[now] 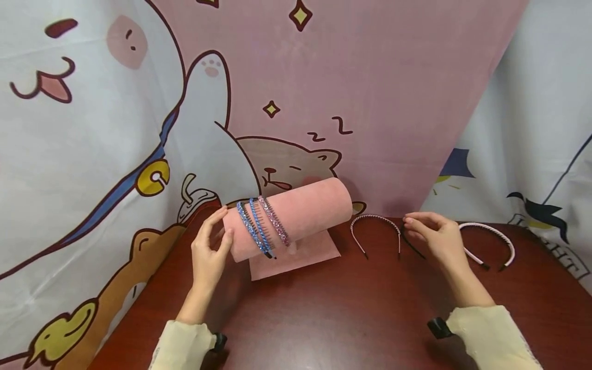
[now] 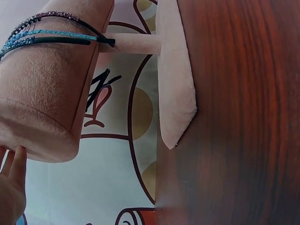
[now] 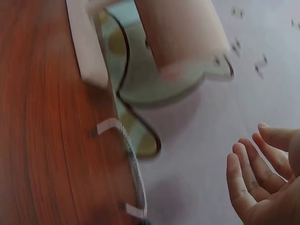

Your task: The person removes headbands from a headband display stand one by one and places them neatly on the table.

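Observation:
A pink plush headband stand (image 1: pixel 314 205) holds three toothed headbands on its roll: a glittery blue headband (image 1: pixel 250 227), a slimmer blue headband (image 1: pixel 260 221) and a pink-purple glitter headband (image 1: pixel 274 218). At the roll's left end, my left hand (image 1: pixel 208 252) rests its fingertips with thumb and fingers spread; the left wrist view shows fingers (image 2: pixel 18 166) against that end. My right hand (image 1: pixel 437 236) hovers over a thin black headband (image 1: pixel 413 245), which it partly hides. In the right wrist view, its loosely bent fingers (image 3: pixel 253 173) hold nothing visible.
Right of the stand's base (image 1: pixel 319 252), a thin braided pale headband (image 1: pixel 375 216) stands on the dark red table (image 1: pixel 333 313). A white headband (image 1: pixel 506 239) lies beyond my right hand. Behind the table hangs a cartoon-printed cloth (image 1: pixel 393 103).

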The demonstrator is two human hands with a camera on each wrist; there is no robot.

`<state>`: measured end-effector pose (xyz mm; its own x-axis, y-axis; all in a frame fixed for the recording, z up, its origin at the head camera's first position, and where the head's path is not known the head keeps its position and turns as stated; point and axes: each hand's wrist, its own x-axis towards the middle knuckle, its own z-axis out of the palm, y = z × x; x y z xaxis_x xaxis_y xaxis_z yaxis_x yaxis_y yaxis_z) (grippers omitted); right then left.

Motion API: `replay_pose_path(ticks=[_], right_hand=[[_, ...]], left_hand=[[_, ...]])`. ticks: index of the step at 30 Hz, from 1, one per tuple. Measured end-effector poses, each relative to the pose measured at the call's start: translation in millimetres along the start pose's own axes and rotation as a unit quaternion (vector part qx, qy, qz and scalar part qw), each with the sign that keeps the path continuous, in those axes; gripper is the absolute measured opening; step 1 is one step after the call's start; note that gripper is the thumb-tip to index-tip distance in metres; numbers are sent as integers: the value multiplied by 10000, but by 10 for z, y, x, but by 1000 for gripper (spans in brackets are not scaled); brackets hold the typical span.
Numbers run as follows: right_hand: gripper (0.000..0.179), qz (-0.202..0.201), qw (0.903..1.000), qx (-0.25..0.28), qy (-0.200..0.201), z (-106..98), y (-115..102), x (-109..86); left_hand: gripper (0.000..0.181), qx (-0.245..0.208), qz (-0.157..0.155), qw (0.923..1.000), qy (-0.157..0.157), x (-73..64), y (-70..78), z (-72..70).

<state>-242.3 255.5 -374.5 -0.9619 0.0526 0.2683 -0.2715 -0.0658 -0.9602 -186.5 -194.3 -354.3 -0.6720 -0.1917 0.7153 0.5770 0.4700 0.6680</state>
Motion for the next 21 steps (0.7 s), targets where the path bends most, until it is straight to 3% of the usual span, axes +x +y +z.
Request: replay_pose_path(ticks=[8,11,16,21], right_hand=[[30,-329,9918,-1137,-488,611,-64,-104],[29,-332,9871,-1459,-572,815,-49,-133],[21,-409,9796,-1847,-679,1131,20,-190],[16,-499,9788,-1796,-851,1421,114,-268]], left_hand=[[39,-74,-48,10000,-20,32,-29,-1],[39,-119,-45,9999,-7,36,-40,5],[39,-156,1,9999,24,30,-50,9],[39,-214,-55,9997,36,20,-94,2]])
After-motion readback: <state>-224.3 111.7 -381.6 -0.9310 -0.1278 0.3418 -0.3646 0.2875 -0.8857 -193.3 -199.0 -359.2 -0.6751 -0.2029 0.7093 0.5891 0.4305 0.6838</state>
